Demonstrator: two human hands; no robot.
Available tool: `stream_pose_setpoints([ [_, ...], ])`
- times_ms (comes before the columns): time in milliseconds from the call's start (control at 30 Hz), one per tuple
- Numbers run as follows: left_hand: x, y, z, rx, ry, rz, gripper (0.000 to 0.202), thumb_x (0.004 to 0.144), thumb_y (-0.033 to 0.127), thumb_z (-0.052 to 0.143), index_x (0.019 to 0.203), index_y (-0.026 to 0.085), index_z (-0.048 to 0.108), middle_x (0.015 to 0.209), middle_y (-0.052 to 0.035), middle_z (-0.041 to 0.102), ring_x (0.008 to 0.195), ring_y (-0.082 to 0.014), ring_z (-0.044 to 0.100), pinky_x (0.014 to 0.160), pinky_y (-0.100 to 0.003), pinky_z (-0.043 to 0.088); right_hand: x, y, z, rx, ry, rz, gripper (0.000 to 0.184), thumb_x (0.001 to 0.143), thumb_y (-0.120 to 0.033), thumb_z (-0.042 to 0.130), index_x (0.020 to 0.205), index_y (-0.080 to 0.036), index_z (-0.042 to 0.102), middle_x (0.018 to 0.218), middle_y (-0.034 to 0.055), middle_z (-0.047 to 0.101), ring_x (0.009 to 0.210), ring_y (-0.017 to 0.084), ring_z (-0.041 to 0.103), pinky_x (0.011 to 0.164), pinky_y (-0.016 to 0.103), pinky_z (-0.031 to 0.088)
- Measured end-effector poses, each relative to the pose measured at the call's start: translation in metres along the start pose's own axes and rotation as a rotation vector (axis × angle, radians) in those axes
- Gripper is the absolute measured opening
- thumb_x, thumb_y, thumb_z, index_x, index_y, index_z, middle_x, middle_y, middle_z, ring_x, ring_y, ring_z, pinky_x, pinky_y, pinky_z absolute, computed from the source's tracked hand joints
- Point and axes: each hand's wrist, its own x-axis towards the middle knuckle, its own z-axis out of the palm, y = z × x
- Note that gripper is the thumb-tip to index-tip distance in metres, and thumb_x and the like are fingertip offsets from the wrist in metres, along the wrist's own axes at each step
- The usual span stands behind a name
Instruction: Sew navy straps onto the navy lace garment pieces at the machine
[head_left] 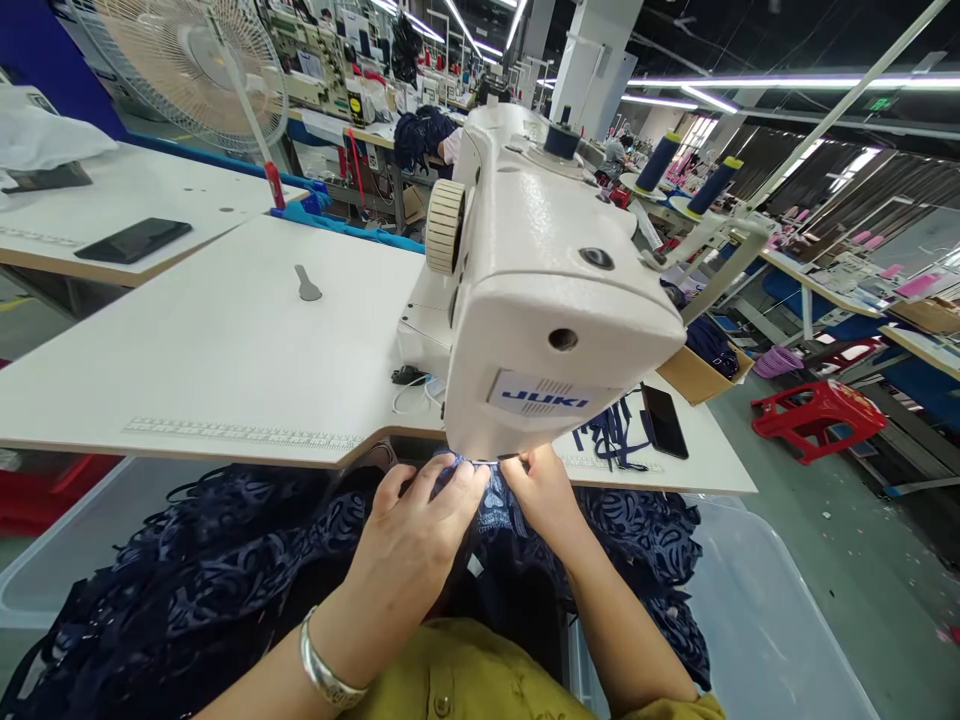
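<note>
A white JUKI sewing machine (pixel 555 330) stands right in front of me, and its head hides the needle area. Beneath its near end, my left hand (pixel 424 520) presses its bent fingers on navy lace fabric (pixel 493 505). My right hand (pixel 544 490) pinches the same fabric on the other side, thumb and forefinger close to the machine; those fingertips are partly hidden. More dark navy lace pieces (pixel 225 560) lie heaped over my lap and to both sides. A silver bracelet (pixel 322 665) circles my left wrist.
Right of the machine, navy strips (pixel 611 435) lie beside a phone (pixel 664 420). A flat metal piece (pixel 307 284) rests on the white tabletop (pixel 225 350). Clear plastic bins (pixel 765 600) flank me below the table edge. A red stool (pixel 817 415) stands at right, a fan (pixel 202 60) at back left.
</note>
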Motion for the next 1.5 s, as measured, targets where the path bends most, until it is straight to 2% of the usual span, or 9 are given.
stream_pose_setpoints([
  [333,0.0,0.001,0.0,0.032,0.004,0.012,0.042,0.086,0.006,0.041,0.122,0.018,0.059,0.118,-0.0024,0.066,0.104,-0.0232,0.057,0.087,-0.041,0.031,0.0,0.003,0.0,-0.022,-0.013,0.012,0.008,0.079,-0.019,0.046,0.074,-0.022,0.041,0.056,-0.0087,0.041,0.053,0.01,0.041,0.053,0.022,0.028],
  [533,-0.002,0.004,0.002,0.039,-0.013,-0.039,0.043,0.086,0.004,0.043,0.123,0.02,0.058,0.117,-0.0002,0.066,0.108,-0.0222,0.055,0.088,-0.04,0.033,-0.001,0.0,-0.001,-0.016,-0.034,0.025,0.013,0.081,-0.021,0.046,0.072,-0.023,0.037,0.056,-0.0089,0.038,0.052,0.011,0.04,0.052,0.022,0.027],
  [833,-0.006,0.001,0.004,-0.011,0.027,-0.056,0.041,0.087,0.006,0.041,0.121,0.019,0.06,0.117,-0.001,0.067,0.107,-0.0224,0.056,0.088,-0.039,0.033,-0.001,0.0,0.002,-0.002,-0.075,-0.001,0.005,0.083,-0.021,0.044,0.079,-0.022,0.042,0.06,-0.0071,0.045,0.056,0.013,0.044,0.056,0.024,0.03],
  [967,-0.007,0.0,0.005,-0.026,0.026,-0.054,0.041,0.087,0.005,0.04,0.121,0.018,0.059,0.118,-0.0012,0.067,0.107,-0.0234,0.056,0.09,-0.04,0.032,-0.001,-0.001,0.002,-0.015,-0.067,-0.01,0.004,0.084,-0.022,0.045,0.081,-0.022,0.043,0.06,-0.0073,0.044,0.055,0.013,0.043,0.055,0.024,0.028],
  [1100,-0.004,0.0,0.004,-0.04,0.019,-0.038,0.041,0.087,0.005,0.041,0.121,0.018,0.059,0.118,-0.0007,0.067,0.106,-0.0234,0.056,0.09,-0.041,0.033,-0.002,-0.001,0.002,-0.01,-0.044,-0.001,0.004,0.085,-0.023,0.046,0.082,-0.022,0.043,0.057,-0.0083,0.041,0.053,0.013,0.043,0.053,0.024,0.026],
  [1267,0.0,-0.002,0.003,-0.042,0.016,0.012,0.04,0.086,0.006,0.042,0.12,0.018,0.06,0.115,-0.0018,0.067,0.104,-0.0237,0.055,0.089,-0.039,0.034,-0.004,0.002,0.001,0.075,-0.03,-0.018,0.006,0.087,-0.025,0.047,0.083,-0.023,0.044,0.062,-0.0076,0.047,0.059,0.013,0.049,0.057,0.023,0.031],
  [1400,0.003,-0.004,0.004,-0.034,0.01,0.07,0.041,0.086,0.004,0.041,0.12,0.016,0.06,0.112,-0.0035,0.067,0.104,-0.0226,0.056,0.089,-0.037,0.037,-0.003,0.006,0.001,0.125,-0.017,-0.018,0.007,0.088,-0.026,0.047,0.081,-0.023,0.045,0.06,-0.0085,0.043,0.057,0.012,0.046,0.057,0.023,0.031],
  [1500,0.005,-0.003,0.0,-0.044,-0.001,0.093,0.038,0.087,0.011,0.043,0.122,0.014,0.059,0.114,-0.0058,0.066,0.105,-0.0235,0.056,0.091,-0.038,0.039,-0.003,0.008,0.001,0.159,-0.011,-0.024,0.007,0.087,-0.026,0.049,0.081,-0.023,0.045,0.059,-0.0089,0.04,0.056,0.011,0.044,0.057,0.023,0.032],
])
